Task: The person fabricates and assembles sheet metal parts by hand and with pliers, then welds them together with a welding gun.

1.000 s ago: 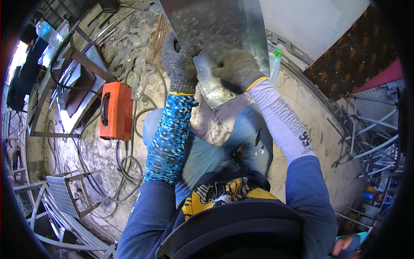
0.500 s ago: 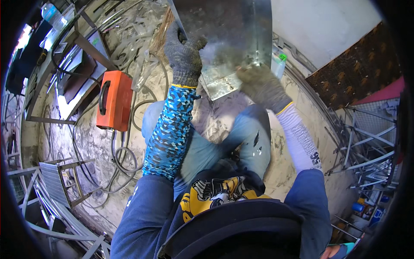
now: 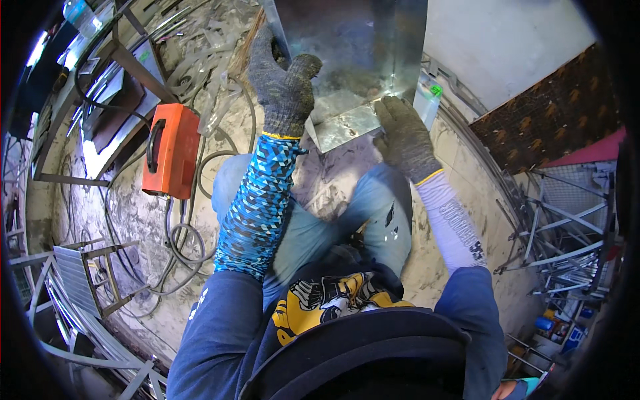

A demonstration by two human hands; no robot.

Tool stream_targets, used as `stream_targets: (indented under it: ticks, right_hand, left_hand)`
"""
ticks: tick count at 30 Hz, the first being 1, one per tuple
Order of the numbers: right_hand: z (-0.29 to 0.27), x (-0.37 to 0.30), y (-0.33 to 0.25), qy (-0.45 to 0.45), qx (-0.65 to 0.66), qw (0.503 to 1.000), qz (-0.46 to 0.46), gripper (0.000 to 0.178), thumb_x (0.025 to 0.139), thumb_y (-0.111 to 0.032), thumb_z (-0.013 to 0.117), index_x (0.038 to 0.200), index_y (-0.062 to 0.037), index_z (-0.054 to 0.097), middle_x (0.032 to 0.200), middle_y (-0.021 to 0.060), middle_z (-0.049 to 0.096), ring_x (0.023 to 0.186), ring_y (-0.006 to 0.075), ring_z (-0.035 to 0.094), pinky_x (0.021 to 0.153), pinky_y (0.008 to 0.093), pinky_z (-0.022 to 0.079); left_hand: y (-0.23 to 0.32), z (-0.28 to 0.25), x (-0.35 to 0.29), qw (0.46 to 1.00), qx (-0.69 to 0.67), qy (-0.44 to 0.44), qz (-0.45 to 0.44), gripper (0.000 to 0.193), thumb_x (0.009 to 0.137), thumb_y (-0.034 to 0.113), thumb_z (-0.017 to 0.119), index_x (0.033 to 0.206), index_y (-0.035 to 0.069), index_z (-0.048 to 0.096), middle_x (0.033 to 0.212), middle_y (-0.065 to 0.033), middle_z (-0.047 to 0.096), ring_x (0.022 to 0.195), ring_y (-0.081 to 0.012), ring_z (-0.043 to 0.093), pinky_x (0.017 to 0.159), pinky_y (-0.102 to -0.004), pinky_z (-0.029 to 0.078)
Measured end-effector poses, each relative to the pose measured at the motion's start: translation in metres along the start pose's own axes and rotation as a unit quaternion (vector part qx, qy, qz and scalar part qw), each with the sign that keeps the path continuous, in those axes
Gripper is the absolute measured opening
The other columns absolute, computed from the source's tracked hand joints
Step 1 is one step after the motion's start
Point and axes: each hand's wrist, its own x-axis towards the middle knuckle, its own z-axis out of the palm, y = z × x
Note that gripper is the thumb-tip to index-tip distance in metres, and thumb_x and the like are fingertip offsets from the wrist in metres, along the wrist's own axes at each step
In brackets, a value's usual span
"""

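I have the shiny folded metal piece (image 3: 360, 50) in front of my 2 knees, at the top of the view, its bright bent near end toward me. My left hand (image 3: 283, 93), in a grey knit glove, is closed on the left edge, thumb on the inner face and fingers on the outside, with a narrow gap where thumb and fingers part. My right hand (image 3: 407, 137) is unfolded, fingers nearly straight and together, the tips at the near right corner; I cannot tell whether they press on the metal. A clear bottle (image 3: 427, 103) with a green cap is just beyond my right fingers. Off to my left, an orange box (image 3: 173, 150) with a black handle sits on the stained floor (image 3: 333, 190), grey cables (image 3: 183, 243) looped beside it.
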Motion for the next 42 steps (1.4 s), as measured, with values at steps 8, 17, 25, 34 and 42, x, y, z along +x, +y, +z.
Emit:
stream_targets:
  ticks: [8,17,25,34,42]
  right_hand:
    - [0.030,0.015,-0.105,0.080,0.062,0.994,-0.049,0.051,0.078,-0.013,0.058,0.124,0.0083,0.055,0.123,0.0236,0.058,0.121,0.0372,0.051,0.110,0.0466,0.035]
    - [0.018,-0.066,-0.018,0.187,0.251,0.949,0.029,0.037,0.078,-0.008,0.067,0.115,-0.0057,0.066,0.126,0.0205,0.061,0.114,0.0367,0.061,0.098,0.0428,0.050]
    - [0.128,-0.124,0.013,0.149,0.261,0.913,0.278,0.025,0.081,-0.017,0.069,0.105,-0.0082,0.070,0.125,0.0192,0.062,0.113,0.0351,0.061,0.099,0.0411,0.049]
    - [0.133,-0.117,0.014,0.107,0.230,0.913,0.318,0.030,0.080,-0.021,0.068,0.107,-0.0076,0.069,0.130,0.0180,0.059,0.123,0.0340,0.055,0.107,0.0408,0.043]
    - [0.135,-0.116,0.013,0.102,0.228,0.919,0.305,0.030,0.081,-0.022,0.068,0.107,-0.0071,0.069,0.131,0.0191,0.059,0.125,0.0348,0.054,0.108,0.0419,0.042]
  left_hand:
    - [0.004,-0.002,-0.001,0.990,0.109,0.012,0.092,0.051,0.066,0.007,0.072,0.115,-0.004,0.063,0.097,-0.0093,0.068,0.079,-0.0162,0.064,0.069,-0.0295,0.054]
    - [0.015,-0.010,0.001,0.998,0.009,0.004,0.070,0.060,0.060,0.008,0.072,0.118,-0.003,0.063,0.102,-0.0084,0.066,0.089,-0.0207,0.063,0.078,-0.0330,0.053]
    - [0.018,-0.012,0.003,0.985,0.140,0.009,0.099,0.080,0.057,0.009,0.075,0.133,-0.005,0.055,0.121,-0.0152,0.064,0.110,-0.0262,0.062,0.095,-0.0357,0.049]
    - [0.002,-0.007,0.004,0.982,0.123,0.026,0.141,0.061,0.059,0.012,0.074,0.118,-0.002,0.065,0.103,-0.0101,0.068,0.089,-0.0213,0.063,0.080,-0.0341,0.052]
    - [-0.003,-0.008,0.004,0.985,0.099,0.029,0.141,0.056,0.062,0.009,0.072,0.116,-0.002,0.064,0.098,-0.0089,0.066,0.082,-0.0187,0.061,0.071,-0.0322,0.052]
